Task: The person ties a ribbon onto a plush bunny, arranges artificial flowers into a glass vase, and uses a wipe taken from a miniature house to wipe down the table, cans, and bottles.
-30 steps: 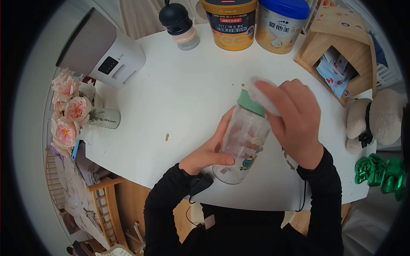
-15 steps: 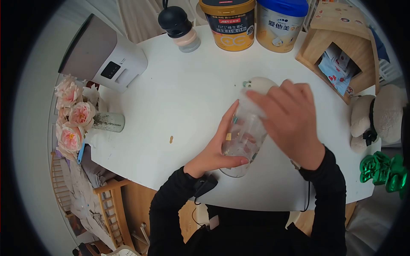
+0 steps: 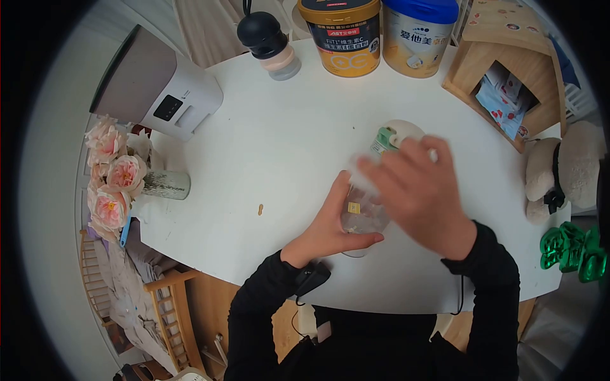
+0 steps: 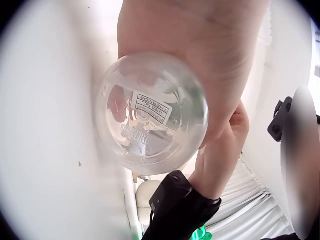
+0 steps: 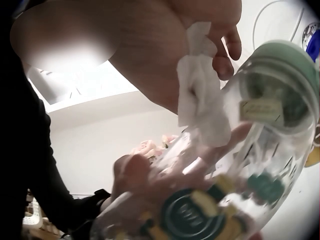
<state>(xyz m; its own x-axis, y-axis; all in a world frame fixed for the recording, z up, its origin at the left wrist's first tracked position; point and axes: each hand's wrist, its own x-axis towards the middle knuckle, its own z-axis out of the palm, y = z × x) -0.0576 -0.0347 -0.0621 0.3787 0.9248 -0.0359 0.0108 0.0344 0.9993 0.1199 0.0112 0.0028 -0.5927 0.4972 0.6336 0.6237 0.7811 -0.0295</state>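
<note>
My left hand [image 3: 324, 228] grips a clear drinking bottle [image 3: 368, 219], thumb along one side and fingers round the other. A green and cream lid [image 3: 386, 136] shows at the bottle's far end. The left wrist view looks onto the bottle's round base [image 4: 150, 160] with a printed label. My right hand [image 3: 416, 190] holds a crumpled white tissue [image 5: 200, 90] against the bottle's side and hides part of the bottle in the head view. Stickers on the clear wall, one a dark green round sticker [image 5: 192, 215], show in the right wrist view.
Along the back of the white table [image 3: 273, 146] stand a black-topped cup [image 3: 264, 41], two tubs [image 3: 346, 41] and a wooden house-shaped box [image 3: 508, 70]. A grey-white dispenser [image 3: 159, 82] and a flower vase [image 3: 166, 184] are at left. A plush toy [image 3: 581, 165] lies at right.
The bottle has tipped so its lid points away and it looks shorter, and it has turned to show a yellow label. My right hand and the tissue have moved from the green neck down the side.
</note>
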